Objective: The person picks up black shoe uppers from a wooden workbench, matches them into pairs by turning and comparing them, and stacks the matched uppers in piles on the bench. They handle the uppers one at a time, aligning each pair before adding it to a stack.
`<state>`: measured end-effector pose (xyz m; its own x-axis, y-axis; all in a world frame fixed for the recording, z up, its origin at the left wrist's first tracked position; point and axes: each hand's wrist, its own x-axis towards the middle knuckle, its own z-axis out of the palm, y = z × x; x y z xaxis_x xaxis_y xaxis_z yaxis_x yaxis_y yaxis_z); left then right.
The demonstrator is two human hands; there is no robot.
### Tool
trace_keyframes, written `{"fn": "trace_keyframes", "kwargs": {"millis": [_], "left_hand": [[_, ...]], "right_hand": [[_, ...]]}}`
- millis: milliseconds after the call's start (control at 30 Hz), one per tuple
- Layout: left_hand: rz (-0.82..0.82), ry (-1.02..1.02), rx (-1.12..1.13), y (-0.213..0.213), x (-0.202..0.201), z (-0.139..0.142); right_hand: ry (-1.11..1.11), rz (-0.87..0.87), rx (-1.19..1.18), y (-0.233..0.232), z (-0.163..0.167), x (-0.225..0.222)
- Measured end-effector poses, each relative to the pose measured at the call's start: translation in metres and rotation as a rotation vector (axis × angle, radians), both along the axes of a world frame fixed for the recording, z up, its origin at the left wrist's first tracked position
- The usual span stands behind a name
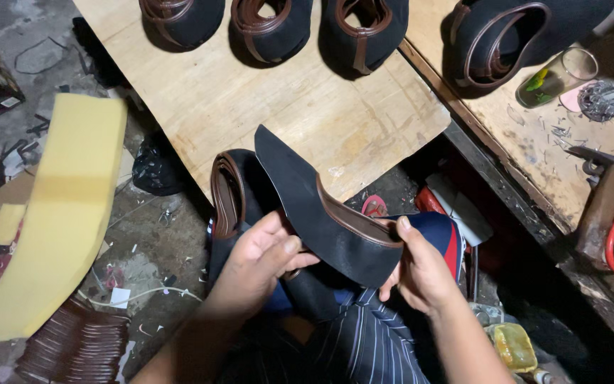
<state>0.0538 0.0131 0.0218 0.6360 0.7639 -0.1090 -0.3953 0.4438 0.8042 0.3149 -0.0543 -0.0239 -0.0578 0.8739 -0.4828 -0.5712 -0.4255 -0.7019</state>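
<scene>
Black fabric shoe upper (321,213) with brown trim sits between both hands over the lap, just below the edge of the plywood bench (264,99). Left hand (261,252) grips the lower side, fingers (289,249) curled and pinching the fabric near the middle. The long axis runs from the pointed toe up-left down to the heel at right, where the right hand (421,274) clamps it, thumb (401,235) pressed on the brown edge. Both hands are touching it.

board centre (278,107) bare, passable; shoe uppers (271,25) line far edge; foam slab (58,206) blocks left.
</scene>
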Motion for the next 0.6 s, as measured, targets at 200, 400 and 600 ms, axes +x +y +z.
{"fn": "trace_keyframes", "kwargs": {"millis": [200, 400, 600], "left_hand": [[0.043, 0.021, -0.007, 0.003, 0.012, -0.005], [0.104, -0.006, -0.054, 0.005, 0.009, -0.014], [0.267, -0.093, -0.083, 0.008, 0.008, -0.019]], "right_hand": [[0.11, 0.077, -0.055, 0.002, 0.01, -0.02], [0.304, 0.09, -0.107, -0.004, 0.002, -0.028], [0.025, 0.156, 0.212, -0.016, -0.006, -0.034]]}}
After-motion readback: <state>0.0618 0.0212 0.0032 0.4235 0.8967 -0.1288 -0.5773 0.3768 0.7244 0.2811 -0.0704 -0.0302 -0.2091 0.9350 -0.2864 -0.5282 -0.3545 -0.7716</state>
